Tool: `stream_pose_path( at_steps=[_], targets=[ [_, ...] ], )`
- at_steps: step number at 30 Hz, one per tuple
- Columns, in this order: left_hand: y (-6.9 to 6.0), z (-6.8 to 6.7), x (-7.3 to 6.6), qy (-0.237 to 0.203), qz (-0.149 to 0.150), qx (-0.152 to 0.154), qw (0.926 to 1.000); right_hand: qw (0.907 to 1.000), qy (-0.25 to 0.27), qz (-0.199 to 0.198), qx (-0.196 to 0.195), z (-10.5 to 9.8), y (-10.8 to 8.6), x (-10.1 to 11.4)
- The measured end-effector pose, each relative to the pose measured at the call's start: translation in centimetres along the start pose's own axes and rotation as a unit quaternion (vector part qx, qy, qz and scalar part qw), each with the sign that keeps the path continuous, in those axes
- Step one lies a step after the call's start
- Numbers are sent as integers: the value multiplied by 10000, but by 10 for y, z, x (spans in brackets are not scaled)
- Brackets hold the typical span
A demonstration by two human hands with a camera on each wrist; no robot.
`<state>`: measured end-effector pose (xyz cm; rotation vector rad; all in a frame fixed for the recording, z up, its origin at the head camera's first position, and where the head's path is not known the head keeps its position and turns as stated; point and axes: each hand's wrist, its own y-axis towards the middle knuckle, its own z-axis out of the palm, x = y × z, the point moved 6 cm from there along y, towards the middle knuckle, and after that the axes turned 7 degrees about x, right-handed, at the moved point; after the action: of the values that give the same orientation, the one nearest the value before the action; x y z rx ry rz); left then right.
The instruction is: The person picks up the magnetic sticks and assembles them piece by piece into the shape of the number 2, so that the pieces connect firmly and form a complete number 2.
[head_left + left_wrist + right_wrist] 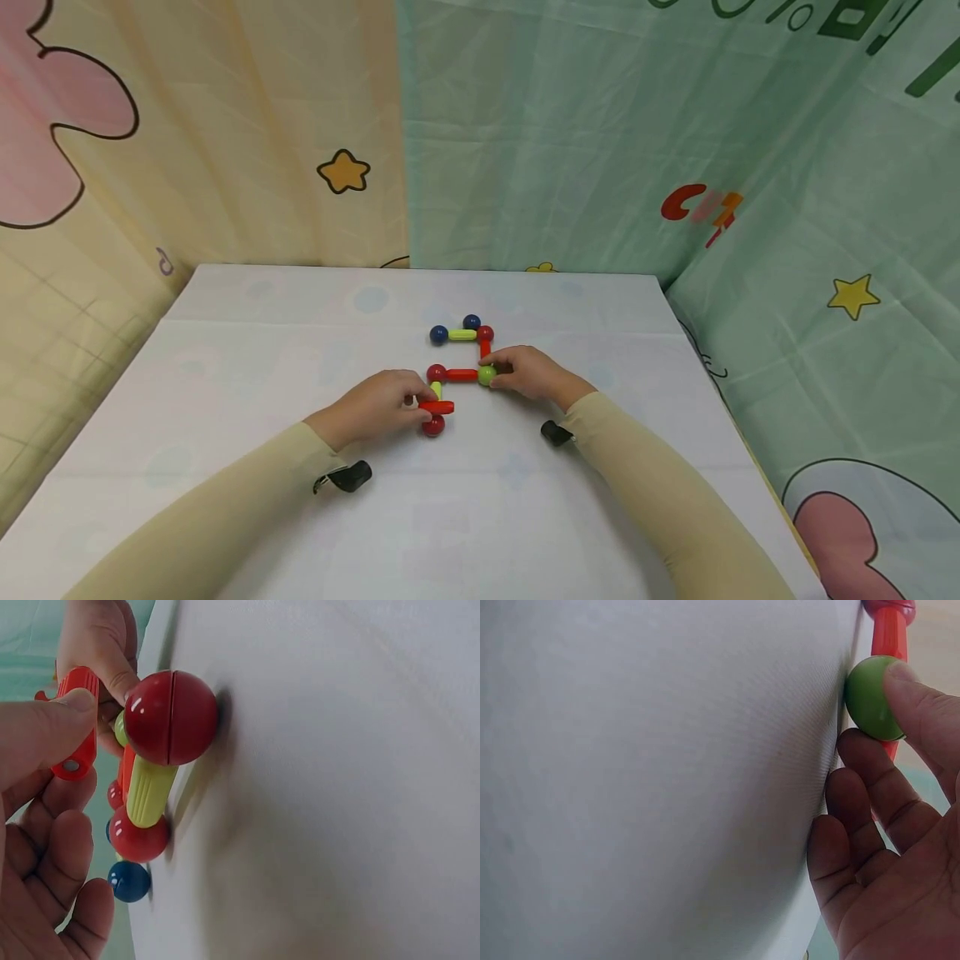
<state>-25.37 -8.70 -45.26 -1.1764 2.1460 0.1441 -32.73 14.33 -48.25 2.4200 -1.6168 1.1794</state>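
Observation:
A chain of toy balls and short rods lies on the white table (pixel 480 508). My left hand (pixel 375 408) pinches a loose red rod (pixel 442 407) between thumb and fingers, just above the chain's near end. In the left wrist view a silvery dot shows on that rod (pixel 84 754). Below it sit a red ball (pixel 432 427) and a yellow-green rod (pixel 152 791) joined to another red ball (pixel 436 372). My right hand (pixel 534 373) holds the green ball (pixel 871 697) at the chain's corner with thumb and forefinger, where two red rods meet it.
Beyond the hands, a red ball (pixel 485 333), a yellow-green rod (pixel 462 335) and two blue balls (pixel 438 335) make up the far end. Black devices (pixel 351 477) hang at both wrists. Printed curtains (pixel 525 133) stand behind the table and at its sides.

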Motion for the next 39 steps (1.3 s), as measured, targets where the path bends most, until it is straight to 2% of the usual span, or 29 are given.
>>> stream_pose_path(
  at_steps=[6, 17, 39],
  targets=[
    [5, 8, -8, 158, 38, -55, 9999, 10000, -28, -40, -4, 0, 0, 0],
    [12, 20, -20, 404, 491, -189, 9978, 9997, -136, -146, -105, -1, -2, 1],
    [19, 37, -24, 818, 608, -170, 9946, 9996, -27, -254, -95, -2, -4, 4]
  ],
)
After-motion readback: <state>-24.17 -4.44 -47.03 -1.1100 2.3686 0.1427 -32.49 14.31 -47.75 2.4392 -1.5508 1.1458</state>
